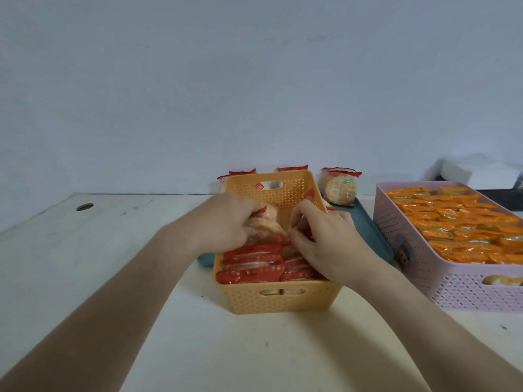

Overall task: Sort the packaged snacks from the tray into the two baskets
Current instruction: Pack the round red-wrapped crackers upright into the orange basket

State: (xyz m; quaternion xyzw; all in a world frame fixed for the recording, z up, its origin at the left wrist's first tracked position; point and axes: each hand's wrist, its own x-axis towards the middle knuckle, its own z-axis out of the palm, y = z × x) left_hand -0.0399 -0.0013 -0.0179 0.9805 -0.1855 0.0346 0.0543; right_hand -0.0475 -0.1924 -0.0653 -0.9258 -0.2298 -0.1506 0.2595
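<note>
An orange basket (278, 302) stands on the dark green tray (368, 222) in front of me, its near half packed with red-wrapped rice cracker packs (252, 264). My left hand (226, 222) reaches into the basket and grips a cracker pack (266, 227). My right hand (325, 236) is beside it inside the basket, its curled fingers pinching another pack that is mostly hidden. One more cracker pack (339, 188) stands upright on the tray behind the basket, to the right. A pink basket (458, 290) at the right holds several orange-wrapped snacks (458, 222).
Red pack tops (291, 168) show behind the orange basket against the wall. A white foam block (481, 174) sits at the far right behind the pink basket. A round hole (84, 206) lies in the white table at the far left.
</note>
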